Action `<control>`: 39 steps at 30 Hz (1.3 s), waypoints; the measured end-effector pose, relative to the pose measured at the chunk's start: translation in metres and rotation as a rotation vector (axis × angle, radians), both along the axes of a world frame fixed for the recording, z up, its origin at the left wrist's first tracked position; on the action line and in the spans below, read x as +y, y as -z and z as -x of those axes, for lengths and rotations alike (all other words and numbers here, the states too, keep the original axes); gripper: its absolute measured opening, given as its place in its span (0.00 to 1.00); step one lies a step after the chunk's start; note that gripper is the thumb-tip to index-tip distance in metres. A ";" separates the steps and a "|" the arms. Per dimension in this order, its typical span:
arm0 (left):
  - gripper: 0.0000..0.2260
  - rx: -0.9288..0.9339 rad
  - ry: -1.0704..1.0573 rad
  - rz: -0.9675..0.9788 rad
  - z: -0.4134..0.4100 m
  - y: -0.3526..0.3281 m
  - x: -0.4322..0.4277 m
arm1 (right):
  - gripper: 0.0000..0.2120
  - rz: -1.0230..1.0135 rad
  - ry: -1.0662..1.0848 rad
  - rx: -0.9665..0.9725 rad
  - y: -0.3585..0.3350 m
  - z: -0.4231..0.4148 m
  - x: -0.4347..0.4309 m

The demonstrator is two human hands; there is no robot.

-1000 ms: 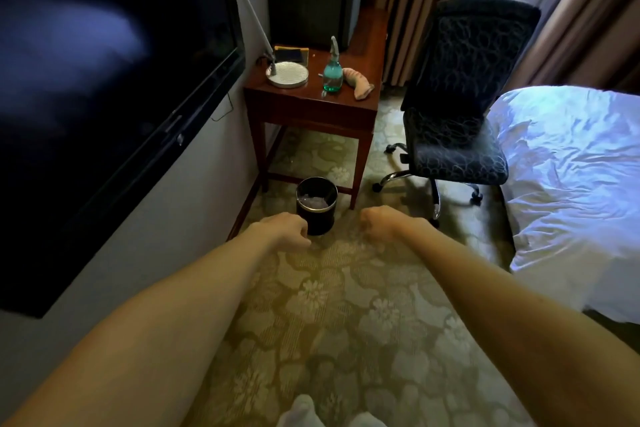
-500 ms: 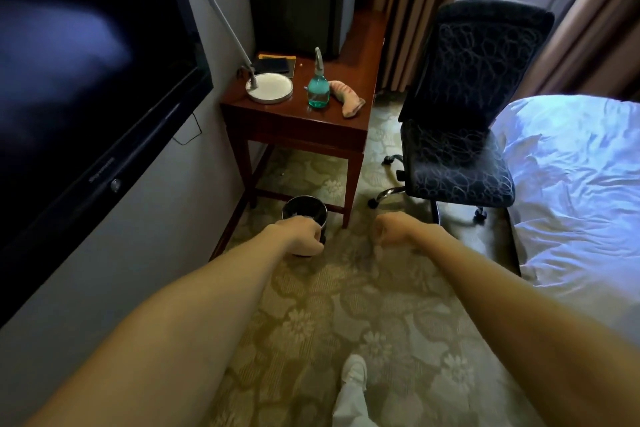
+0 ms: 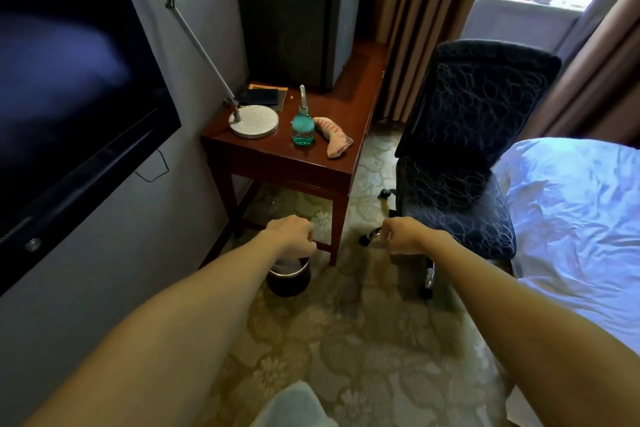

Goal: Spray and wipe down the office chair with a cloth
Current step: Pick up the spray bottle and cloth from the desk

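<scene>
dark chair (image 3: 478,107) between wooden table (image 3: 277,158) and bed (image 3: 575,204)

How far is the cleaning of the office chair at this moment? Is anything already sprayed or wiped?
Nothing looks done yet. The spray bottle stands on the wooden side table with the cloth lying beside it, and no hand is on either. In hand: nothing. The left hand and right hand are curled and empty. Left to do: pick up bottle and cloth, spray the office chair, then wipe it.
</scene>
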State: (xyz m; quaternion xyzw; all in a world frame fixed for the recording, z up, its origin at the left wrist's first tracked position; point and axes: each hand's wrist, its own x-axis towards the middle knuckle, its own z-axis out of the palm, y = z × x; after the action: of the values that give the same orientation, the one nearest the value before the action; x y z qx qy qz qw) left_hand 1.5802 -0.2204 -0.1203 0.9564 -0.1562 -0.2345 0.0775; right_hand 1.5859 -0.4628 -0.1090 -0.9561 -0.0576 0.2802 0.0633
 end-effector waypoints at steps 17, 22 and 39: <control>0.11 0.012 -0.101 0.071 -0.220 0.027 0.008 | 0.16 0.016 -0.064 0.049 0.019 -0.231 0.011; 0.13 -0.056 -0.145 0.078 -0.305 0.014 0.030 | 0.19 0.002 -0.082 -0.007 0.005 -0.320 0.032; 0.29 -0.024 -0.364 0.257 -0.415 0.076 0.046 | 0.26 0.001 -0.114 0.035 0.064 -0.456 0.053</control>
State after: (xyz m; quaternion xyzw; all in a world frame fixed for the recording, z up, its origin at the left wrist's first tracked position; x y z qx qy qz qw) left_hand 1.9949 -0.1739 -0.1966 0.9537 -0.0106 -0.1833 0.2381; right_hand 2.0417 -0.4101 -0.1727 -0.9463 -0.1106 0.3000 0.0476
